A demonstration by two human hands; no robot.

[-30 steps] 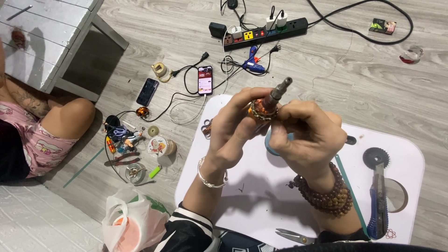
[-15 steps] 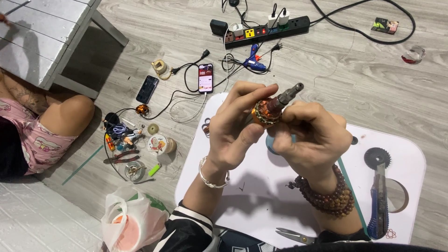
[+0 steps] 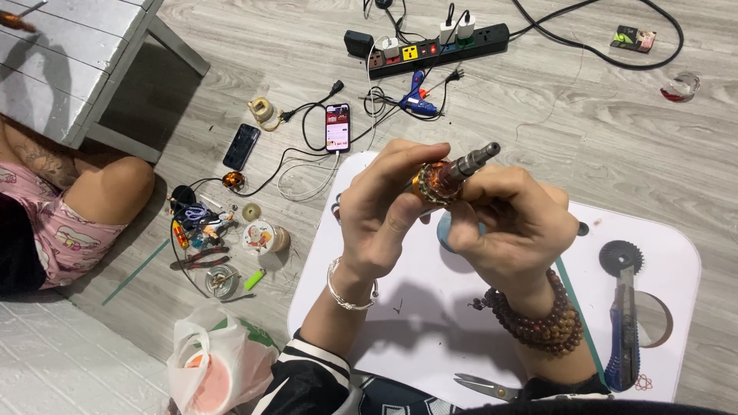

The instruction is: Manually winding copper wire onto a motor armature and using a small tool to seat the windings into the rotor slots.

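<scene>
Head view: over the white board (image 3: 400,307), the left hand (image 3: 384,215) and right hand (image 3: 511,227) close together on a motor armature (image 3: 446,178) — copper windings pinched, steel shaft tilted up-right — utility knife (image 3: 624,338), scissors (image 3: 484,386) nearby.

A single camera worn on the person's head looks steeply down and a little forward. The left hand (image 3: 384,219) and right hand (image 3: 511,227) sit near the lens at the middle of the frame, raised above the white worktop (image 3: 430,330), which fills the lower right. Beyond it the view takes in the grey wooden floor (image 3: 584,123) up to a power strip (image 3: 438,48) at the top edge. A seated person's knee (image 3: 115,184) enters at the left edge.
</scene>
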